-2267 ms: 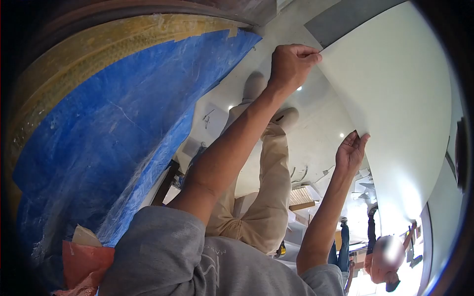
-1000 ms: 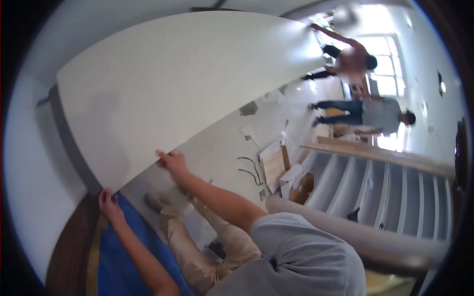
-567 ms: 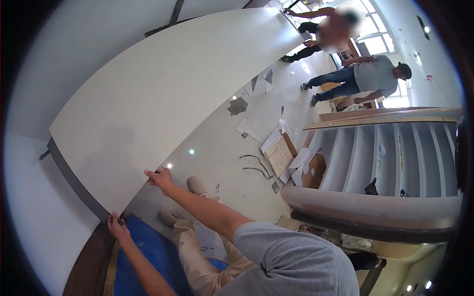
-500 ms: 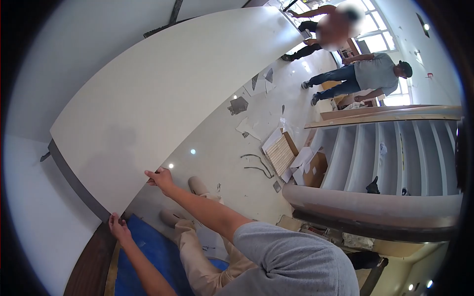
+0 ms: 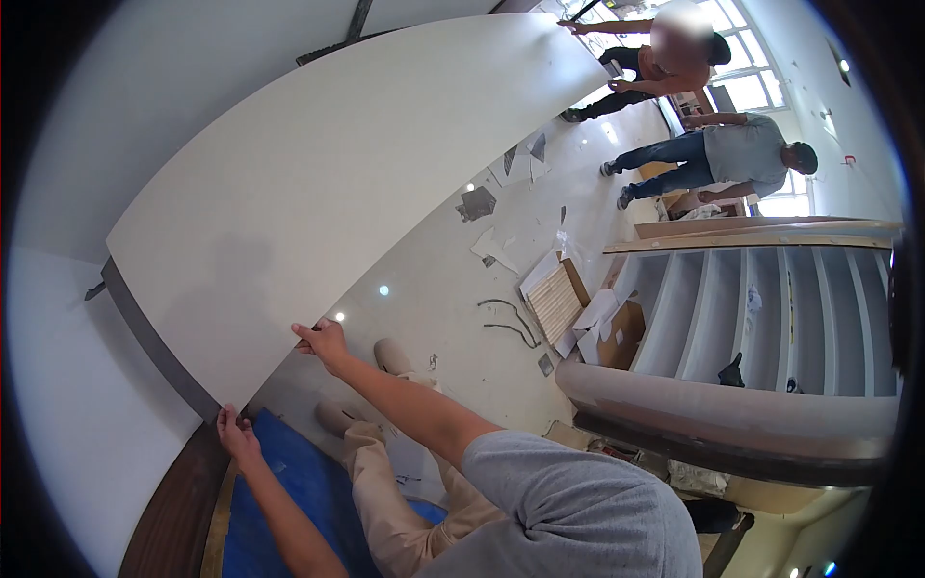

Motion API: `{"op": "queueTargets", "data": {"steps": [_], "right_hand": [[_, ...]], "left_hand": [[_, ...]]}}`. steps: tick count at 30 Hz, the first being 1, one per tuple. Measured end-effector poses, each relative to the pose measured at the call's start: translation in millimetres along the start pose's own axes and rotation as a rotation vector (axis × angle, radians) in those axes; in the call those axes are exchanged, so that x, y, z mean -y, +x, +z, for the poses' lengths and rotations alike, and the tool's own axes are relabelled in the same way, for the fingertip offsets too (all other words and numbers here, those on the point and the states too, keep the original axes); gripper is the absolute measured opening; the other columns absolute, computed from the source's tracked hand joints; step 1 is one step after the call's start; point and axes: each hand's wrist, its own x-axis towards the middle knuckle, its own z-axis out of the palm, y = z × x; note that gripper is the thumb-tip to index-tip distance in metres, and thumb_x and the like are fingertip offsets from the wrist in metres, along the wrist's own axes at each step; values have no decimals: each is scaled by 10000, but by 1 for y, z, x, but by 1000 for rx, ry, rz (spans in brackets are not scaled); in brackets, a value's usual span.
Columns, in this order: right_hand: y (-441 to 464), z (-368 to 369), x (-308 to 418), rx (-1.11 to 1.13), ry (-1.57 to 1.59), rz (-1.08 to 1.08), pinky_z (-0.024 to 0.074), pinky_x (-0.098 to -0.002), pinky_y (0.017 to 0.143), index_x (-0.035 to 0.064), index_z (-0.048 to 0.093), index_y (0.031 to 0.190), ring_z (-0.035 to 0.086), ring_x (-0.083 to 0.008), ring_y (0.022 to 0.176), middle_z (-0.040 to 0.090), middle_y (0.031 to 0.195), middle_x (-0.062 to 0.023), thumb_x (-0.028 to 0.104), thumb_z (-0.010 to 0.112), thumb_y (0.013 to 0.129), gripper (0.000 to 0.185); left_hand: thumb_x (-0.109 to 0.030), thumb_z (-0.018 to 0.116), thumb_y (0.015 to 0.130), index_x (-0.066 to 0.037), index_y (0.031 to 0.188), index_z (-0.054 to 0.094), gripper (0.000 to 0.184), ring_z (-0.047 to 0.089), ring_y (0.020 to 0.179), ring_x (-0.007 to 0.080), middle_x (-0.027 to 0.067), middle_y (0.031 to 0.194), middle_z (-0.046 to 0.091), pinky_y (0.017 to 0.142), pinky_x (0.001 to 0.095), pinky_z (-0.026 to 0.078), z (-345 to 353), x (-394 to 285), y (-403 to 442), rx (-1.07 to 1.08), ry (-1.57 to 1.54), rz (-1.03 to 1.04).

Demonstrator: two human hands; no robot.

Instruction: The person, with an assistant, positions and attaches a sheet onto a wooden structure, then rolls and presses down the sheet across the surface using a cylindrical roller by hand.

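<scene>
A large, smooth white panel stretches from me toward the far end of the room, with a faint shadow on it. My left hand grips its near corner, beside a dark grey strip. Further along the right-hand edge, my right hand is closed on the panel, its lower fingers partly hidden. At the far end, a person in a rust-coloured shirt has both hands at the panel's edge.
Another person in a grey shirt stands beyond. Broken pieces, a dark cord and an open carton lie on the floor. A stairway is at right. Blue sheeting lies by my feet.
My view has turned slightly, so most of the scene sits a little further right. Both my hands keep their hold on the panel. The far person's head and upper body have shifted.
</scene>
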Motion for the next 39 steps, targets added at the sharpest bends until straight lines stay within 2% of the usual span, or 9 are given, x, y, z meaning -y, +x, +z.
{"op": "queueTargets", "data": {"steps": [7,8,9,10,12,14,20,30,39], "right_hand": [[-3,-2,2,5,-42,-18,516,-285,589,-13,572,887,593,-152,625,594,721,-66,232,673,772,289],[21,-17,-18,77,-586,-129,490,-317,649,1,582,948,589,-169,644,605,717,-75,296,631,792,337],[29,-35,-39,158,-1201,-898,465,-326,678,36,587,970,582,-178,657,608,709,-81,290,573,821,295],[39,-43,-49,189,-1159,-926,468,-320,657,69,586,995,578,-179,646,612,705,-71,198,549,832,212],[42,-50,-53,208,-1031,-912,487,-285,606,16,570,882,565,-137,612,614,715,-67,234,598,820,228],[3,-20,-2,60,31,23,503,-285,588,21,500,774,571,-169,591,566,661,-77,166,660,788,216],[-4,-37,6,73,8,112,510,-284,608,-9,454,864,577,-184,660,555,805,-84,147,653,794,262],[-6,-26,13,-16,-34,209,507,-263,642,75,472,846,582,-152,682,592,779,-37,152,624,816,173],[-5,-30,17,-53,-75,225,513,-248,611,88,468,815,587,-147,643,593,757,-39,159,621,817,168]], "left_hand": [[-123,636,790,-66,1028,518,272,542,723,127,28,875,568,590,254,442,-4,6,7,78,27,1],[-112,627,792,-51,1034,520,272,561,744,149,49,885,572,617,271,471,-2,7,4,106,31,13],[-107,616,788,-36,1041,535,274,580,787,182,78,910,575,660,302,500,-3,8,3,61,39,0],[-149,640,771,-36,1011,572,274,578,776,178,77,903,587,637,292,498,6,0,-12,-106,154,18],[-230,677,735,-26,922,620,282,584,752,170,73,858,614,657,294,485,-1,-3,-21,-329,574,216],[-232,647,758,-20,911,616,263,586,776,199,110,866,621,728,312,462,2,-21,-54,-467,679,506],[-266,592,808,27,970,572,336,551,905,257,151,946,588,797,346,430,51,-89,-34,-392,704,849],[-412,659,750,22,1090,524,568,556,968,189,121,1053,571,842,309,445,71,-173,128,584,-20,-154],[-317,740,675,47,1141,467,651,562,976,238,151,1083,555,846,333,448,80,-182,112,423,193,-240]]}}
